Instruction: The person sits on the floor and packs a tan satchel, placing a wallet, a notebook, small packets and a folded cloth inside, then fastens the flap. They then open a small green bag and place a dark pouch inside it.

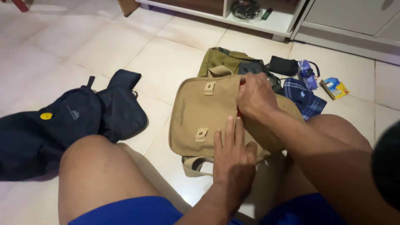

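Note:
A tan canvas messenger bag (196,118) lies on the tiled floor between my knees, its flap with two strap tabs facing up. My left hand (233,156) rests flat on the bag's near right part, fingers together and pointing away from me. My right hand (255,96) is curled at the flap's far right edge, its fingertips tucked under the flap. A bit of something red shows beside that hand; what it is cannot be made out. The bag's strap (193,166) loops out at the near edge.
A dark navy backpack (62,125) lies at the left. Behind the tan bag sit an olive green bag (221,61), a black pouch (283,65), a blue plaid cloth (306,100), a purple item (307,73) and a small yellow-blue box (335,88). A white shelf unit (266,21) stands at the back.

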